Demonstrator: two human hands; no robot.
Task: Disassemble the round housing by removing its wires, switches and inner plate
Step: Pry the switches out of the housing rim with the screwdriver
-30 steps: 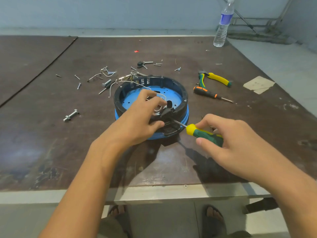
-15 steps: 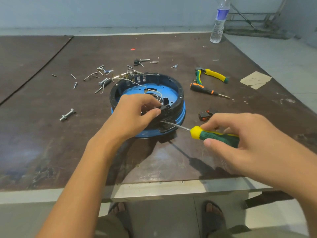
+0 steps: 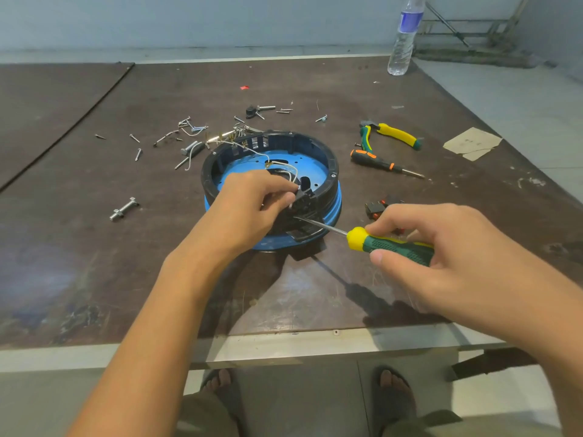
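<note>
The round housing [image 3: 328, 159] has a black ring wall over a blue inner plate [image 3: 310, 165] and stands mid-table. White wires [image 3: 285, 167] loop across the plate to a black switch [image 3: 304, 197] at the near rim. My left hand [image 3: 252, 206] pinches that switch from inside the ring. My right hand [image 3: 441, 250] grips a green and yellow screwdriver [image 3: 391, 246]. Its metal shaft points left, and the tip touches the housing's near wall just below the switch.
Loose screws, bolts and wire bits [image 3: 192, 137] lie behind and left of the housing. A bolt [image 3: 123, 209] sits far left. Pliers [image 3: 394, 134], a second screwdriver [image 3: 378, 162] and a black and red part [image 3: 378, 208] lie at right. A water bottle [image 3: 403, 39] stands at the back.
My right hand drew the screwdriver back to the right, so more of the shaft shows. My left hand stayed on the switch at the near rim.
</note>
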